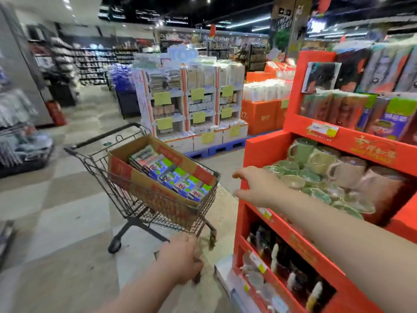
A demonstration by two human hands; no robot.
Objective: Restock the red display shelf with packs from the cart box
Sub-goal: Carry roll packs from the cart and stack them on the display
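Display shelf (266, 152) red-orange; cart box (144, 181) brown with red panels; packs (178, 177) blue, green; cups (302, 151) pale green; cart (126, 199) dark wire.

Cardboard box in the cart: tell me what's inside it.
The cardboard box holds flat packs with blue and green fronts, packed in leaning rows. Its near wall and the packs themselves cover the bottom, so any lower layer cannot be seen.

Cart (97, 168): dark wire metal, dull. Box (135, 146): brown cardboard, matt. Packs (171, 175): glossy printed film. Red display shelf (264, 150): matt board. Mugs (320, 161): glazed, shiny. Floor (56, 211): smooth tile.
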